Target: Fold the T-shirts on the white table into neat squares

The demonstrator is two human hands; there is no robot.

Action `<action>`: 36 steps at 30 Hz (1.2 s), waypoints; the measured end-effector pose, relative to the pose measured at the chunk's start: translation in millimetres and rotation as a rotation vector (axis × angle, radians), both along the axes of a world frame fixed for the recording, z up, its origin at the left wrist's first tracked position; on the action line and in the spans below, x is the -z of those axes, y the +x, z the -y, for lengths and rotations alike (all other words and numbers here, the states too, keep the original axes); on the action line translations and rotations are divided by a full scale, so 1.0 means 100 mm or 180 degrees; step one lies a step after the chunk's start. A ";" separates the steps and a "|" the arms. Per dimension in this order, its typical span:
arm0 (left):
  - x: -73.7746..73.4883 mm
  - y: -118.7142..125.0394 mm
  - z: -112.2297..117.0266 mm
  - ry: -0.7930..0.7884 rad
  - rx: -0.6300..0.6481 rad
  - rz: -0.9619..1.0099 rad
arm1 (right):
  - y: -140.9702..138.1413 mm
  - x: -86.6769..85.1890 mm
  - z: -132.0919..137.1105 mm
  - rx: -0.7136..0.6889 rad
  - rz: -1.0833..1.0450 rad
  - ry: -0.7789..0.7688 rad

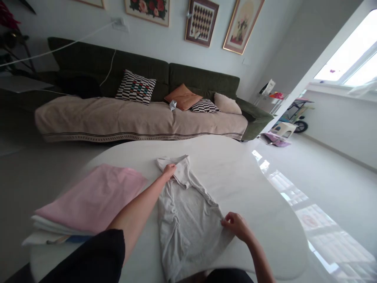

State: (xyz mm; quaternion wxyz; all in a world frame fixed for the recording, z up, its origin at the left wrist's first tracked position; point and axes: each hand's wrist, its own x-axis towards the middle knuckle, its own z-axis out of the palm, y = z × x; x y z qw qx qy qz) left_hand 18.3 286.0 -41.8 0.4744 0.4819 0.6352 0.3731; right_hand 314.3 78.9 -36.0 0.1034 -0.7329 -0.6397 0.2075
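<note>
A light grey knit garment (194, 220) lies stretched out on the white table, its far end folded over and its left side wrinkled. My left hand (169, 171) is closed on the fabric near the far end. At the garment's right edge, my right hand (235, 225) pinches the cloth between thumb and fingers. The near end of the garment runs down to the table's front edge, close to my lap. To the left of my left arm is a stack of folded cloth with a pink piece (94, 196) on top.
The white table (241, 173) has a rounded outline. Behind it stands a dark green sofa (203, 74) with a beige cover and several cushions. Framed pictures hang on the wall. At the right, a white stool (283, 129) and other items stand near the window.
</note>
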 end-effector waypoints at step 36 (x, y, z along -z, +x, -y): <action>-0.32 0.05 -0.71 0.0751 0.0483 -0.1602 | -0.94 0.55 0.56 -0.1605 0.0571 0.2264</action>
